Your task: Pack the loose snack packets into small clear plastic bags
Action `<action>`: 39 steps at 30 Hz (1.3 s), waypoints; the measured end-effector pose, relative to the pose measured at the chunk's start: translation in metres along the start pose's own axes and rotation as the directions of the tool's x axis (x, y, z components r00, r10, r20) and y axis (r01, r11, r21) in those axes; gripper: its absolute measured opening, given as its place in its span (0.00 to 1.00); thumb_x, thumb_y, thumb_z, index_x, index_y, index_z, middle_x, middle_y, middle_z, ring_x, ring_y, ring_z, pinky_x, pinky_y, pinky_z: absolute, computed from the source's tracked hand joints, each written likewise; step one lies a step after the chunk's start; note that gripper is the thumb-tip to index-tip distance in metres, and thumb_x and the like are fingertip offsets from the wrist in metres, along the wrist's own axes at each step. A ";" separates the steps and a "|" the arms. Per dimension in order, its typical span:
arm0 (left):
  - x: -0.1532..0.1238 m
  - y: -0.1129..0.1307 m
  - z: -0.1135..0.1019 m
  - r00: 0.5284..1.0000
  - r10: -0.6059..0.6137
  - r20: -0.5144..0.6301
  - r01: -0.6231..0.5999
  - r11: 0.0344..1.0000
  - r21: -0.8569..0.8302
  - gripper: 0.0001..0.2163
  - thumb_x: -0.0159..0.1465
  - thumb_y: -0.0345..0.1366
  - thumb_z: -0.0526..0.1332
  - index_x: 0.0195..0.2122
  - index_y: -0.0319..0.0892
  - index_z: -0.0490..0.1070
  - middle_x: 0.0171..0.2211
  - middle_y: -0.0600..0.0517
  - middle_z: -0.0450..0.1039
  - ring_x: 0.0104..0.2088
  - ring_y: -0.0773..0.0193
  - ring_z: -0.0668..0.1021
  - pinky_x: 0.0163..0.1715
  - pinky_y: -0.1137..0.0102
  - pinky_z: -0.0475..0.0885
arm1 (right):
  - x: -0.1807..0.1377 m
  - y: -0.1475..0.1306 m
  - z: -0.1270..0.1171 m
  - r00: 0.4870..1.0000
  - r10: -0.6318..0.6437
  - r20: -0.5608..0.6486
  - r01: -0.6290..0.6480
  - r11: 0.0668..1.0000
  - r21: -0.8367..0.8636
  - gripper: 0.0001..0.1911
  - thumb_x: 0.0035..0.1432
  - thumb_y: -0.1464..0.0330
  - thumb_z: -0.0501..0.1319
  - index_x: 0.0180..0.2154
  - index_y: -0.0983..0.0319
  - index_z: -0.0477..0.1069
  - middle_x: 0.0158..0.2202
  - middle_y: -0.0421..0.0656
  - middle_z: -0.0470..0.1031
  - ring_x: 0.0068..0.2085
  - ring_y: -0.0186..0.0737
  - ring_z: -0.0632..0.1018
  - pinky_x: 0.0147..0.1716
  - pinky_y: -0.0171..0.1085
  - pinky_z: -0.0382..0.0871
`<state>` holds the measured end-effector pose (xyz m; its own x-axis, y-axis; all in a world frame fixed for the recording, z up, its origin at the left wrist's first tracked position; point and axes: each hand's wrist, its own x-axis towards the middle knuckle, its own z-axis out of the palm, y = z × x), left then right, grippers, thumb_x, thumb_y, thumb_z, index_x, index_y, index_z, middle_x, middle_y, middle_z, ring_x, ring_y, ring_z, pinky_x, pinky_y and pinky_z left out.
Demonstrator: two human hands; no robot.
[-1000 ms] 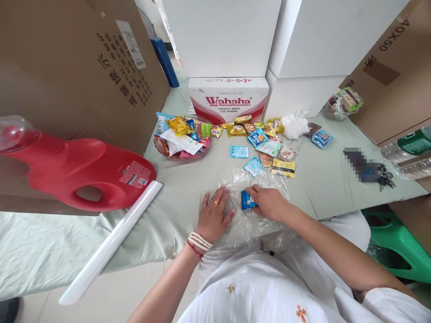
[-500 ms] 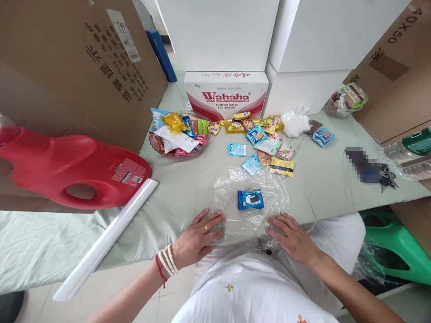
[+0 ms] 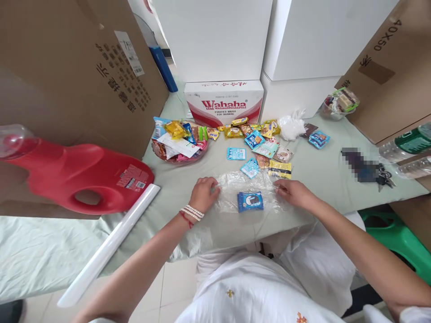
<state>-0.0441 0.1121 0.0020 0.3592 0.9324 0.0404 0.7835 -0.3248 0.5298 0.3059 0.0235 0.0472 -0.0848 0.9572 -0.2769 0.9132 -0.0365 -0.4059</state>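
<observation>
A clear plastic bag (image 3: 229,204) lies on the green cloth near the front edge of the table, with a blue snack packet (image 3: 251,201) on or under its film; I cannot tell which. My left hand (image 3: 204,194) pinches the bag's left side between thumb and fingers. On the opposite side, my right hand (image 3: 292,192) has its fingers closed on the bag's right edge. Just beyond the bag are light blue sachets (image 3: 249,168) and a yellow and black packet (image 3: 279,169).
A glass bowl (image 3: 178,159) full of snacks stands at the back left, before the Wahaha box (image 3: 224,104). A red jug (image 3: 90,179) and a white strip (image 3: 111,244) lie at left. Keys (image 3: 384,176) and plastic bottles (image 3: 404,150) are at right.
Both hands have moved forward from the bag's near corners to its far sides, and their spread fingers have closed on it. The bag's near part has folded or drawn up toward the packet.
</observation>
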 end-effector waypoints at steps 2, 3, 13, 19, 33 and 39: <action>0.001 -0.003 -0.002 0.988 -0.037 -0.152 0.046 0.997 0.059 0.10 0.61 0.38 0.62 0.42 0.42 0.75 0.41 0.43 0.75 0.45 0.47 0.74 0.51 0.52 0.71 | 0.010 -0.008 -0.009 0.996 0.026 -0.087 -0.039 0.988 -0.151 0.19 0.69 0.64 0.55 0.55 0.62 0.74 0.46 0.49 0.81 0.44 0.48 0.79 0.40 0.38 0.68; -0.003 -0.003 -0.006 0.971 -0.050 -0.235 0.069 0.995 0.073 0.11 0.61 0.37 0.61 0.44 0.42 0.75 0.43 0.41 0.75 0.47 0.46 0.74 0.52 0.50 0.70 | 0.016 -0.015 -0.013 0.992 -0.003 -0.123 -0.021 0.981 -0.193 0.18 0.70 0.64 0.54 0.55 0.62 0.74 0.49 0.50 0.80 0.47 0.48 0.78 0.42 0.39 0.68; -0.062 0.083 0.014 0.918 0.387 0.090 -0.397 0.902 0.169 0.22 0.67 0.28 0.54 0.60 0.49 0.73 0.59 0.48 0.76 0.46 0.52 0.76 0.44 0.56 0.69 | 0.108 -0.080 0.019 0.897 -0.442 0.009 0.428 0.864 -0.265 0.27 0.64 0.69 0.62 0.63 0.69 0.67 0.58 0.56 0.74 0.65 0.53 0.64 0.62 0.47 0.54; -0.060 0.085 0.043 0.939 0.314 0.143 -0.340 0.910 0.237 0.23 0.69 0.28 0.52 0.64 0.48 0.70 0.62 0.48 0.74 0.47 0.52 0.76 0.44 0.55 0.71 | 0.116 -0.081 0.005 0.891 -0.438 0.117 0.453 0.870 -0.193 0.09 0.63 0.69 0.62 0.42 0.65 0.79 0.42 0.50 0.78 0.52 0.49 0.72 0.51 0.40 0.61; -0.066 0.055 0.040 0.935 0.340 0.098 -0.309 0.919 -0.247 0.20 0.64 0.25 0.53 0.50 0.47 0.80 0.48 0.46 0.82 0.51 0.53 0.80 0.52 0.54 0.75 | -0.010 -0.080 0.055 0.889 -0.424 0.170 0.455 0.859 -0.235 0.27 0.72 0.73 0.49 0.68 0.51 0.62 0.46 0.45 0.73 0.41 0.40 0.74 0.34 0.34 0.60; -0.065 0.016 0.021 0.924 -0.304 -0.233 0.148 0.844 -0.516 0.16 0.69 0.38 0.50 0.45 0.43 0.77 0.40 0.46 0.80 0.41 0.58 0.81 0.41 0.63 0.77 | -0.014 -0.084 0.064 0.914 -0.374 0.160 0.399 0.900 -0.174 0.30 0.68 0.78 0.50 0.66 0.54 0.66 0.46 0.47 0.72 0.43 0.42 0.72 0.37 0.35 0.62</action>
<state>-0.0438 0.0425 -0.0101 -0.0250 0.9970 0.0733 0.4521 -0.0541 0.8903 0.2051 -0.0050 0.0291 -0.4828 0.8420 -0.2407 0.8577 0.3990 -0.3243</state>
